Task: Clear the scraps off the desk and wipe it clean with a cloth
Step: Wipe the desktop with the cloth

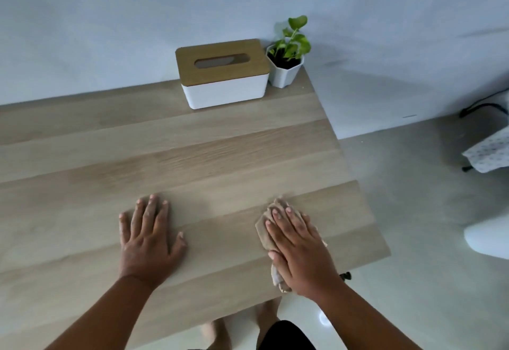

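Right hand [300, 250], fingers straight, presses the crumpled beige cloth [268, 229] flat onto the tabletop [192, 162] near its right edge. Left hand [150, 235] lies flat and spread on the bare wood, well apart from the cloth. No scraps are visible, so clearing appears done and wiping under way. Far beyond the cloth, the tissue box [223, 74] and potted plant [287, 54] occupy the back corner, obstructing wiping there.

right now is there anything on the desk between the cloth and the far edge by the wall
Mostly no. The cloth lies under the flat right hand near the desk's right edge, with bare wood ahead. Only at the back stand the tissue box and the potted plant. No scraps visible.
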A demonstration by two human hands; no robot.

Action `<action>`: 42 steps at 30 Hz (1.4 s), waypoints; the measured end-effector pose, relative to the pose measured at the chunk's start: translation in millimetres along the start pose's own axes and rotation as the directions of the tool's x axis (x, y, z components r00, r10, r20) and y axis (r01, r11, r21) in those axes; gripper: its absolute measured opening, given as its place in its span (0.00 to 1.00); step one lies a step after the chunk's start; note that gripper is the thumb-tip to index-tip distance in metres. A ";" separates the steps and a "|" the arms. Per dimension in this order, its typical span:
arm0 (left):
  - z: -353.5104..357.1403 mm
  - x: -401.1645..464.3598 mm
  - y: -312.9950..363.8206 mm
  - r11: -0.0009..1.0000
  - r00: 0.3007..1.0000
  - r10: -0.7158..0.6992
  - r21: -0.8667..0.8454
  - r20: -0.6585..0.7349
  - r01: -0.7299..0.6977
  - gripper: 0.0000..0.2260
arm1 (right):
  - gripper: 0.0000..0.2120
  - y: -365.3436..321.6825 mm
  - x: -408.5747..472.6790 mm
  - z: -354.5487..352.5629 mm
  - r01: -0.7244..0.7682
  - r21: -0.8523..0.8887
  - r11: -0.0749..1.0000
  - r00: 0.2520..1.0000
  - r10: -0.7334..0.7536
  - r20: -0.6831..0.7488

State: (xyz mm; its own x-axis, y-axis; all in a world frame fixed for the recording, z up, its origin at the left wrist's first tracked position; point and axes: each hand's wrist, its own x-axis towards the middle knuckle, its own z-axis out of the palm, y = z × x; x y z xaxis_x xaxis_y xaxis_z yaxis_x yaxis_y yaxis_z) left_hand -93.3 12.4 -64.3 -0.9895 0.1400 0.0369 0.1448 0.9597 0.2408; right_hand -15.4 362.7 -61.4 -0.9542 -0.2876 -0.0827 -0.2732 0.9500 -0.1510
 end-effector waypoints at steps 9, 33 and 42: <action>25.7 10.9 119.1 0.971 0.969 0.238 -0.013 0.065 -0.237 0.34 | 0.31 114.5 30.9 -32.7 -0.442 -0.009 0.897 0.897 0.442 0.013; 31.2 11.6 157.9 0.997 0.982 0.078 -0.009 0.170 -0.077 0.37 | 0.32 119.8 1.3 -24.3 -0.177 0.034 0.984 0.984 0.177 -0.019; 37.9 10.3 146.0 0.995 0.981 0.102 -0.035 0.167 -0.098 0.37 | 0.32 113.6 -37.2 -18.5 -0.006 -0.003 1.000 0.999 0.006 -0.041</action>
State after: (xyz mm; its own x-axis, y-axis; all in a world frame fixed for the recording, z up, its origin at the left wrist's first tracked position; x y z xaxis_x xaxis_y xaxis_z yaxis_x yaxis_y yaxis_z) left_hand -82.4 163.2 -65.5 -0.9558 0.2761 -0.1013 0.2407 0.9322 0.2702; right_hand -13.2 483.5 -57.3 -0.9599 -0.2770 -0.0435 -0.2680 0.9520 -0.1478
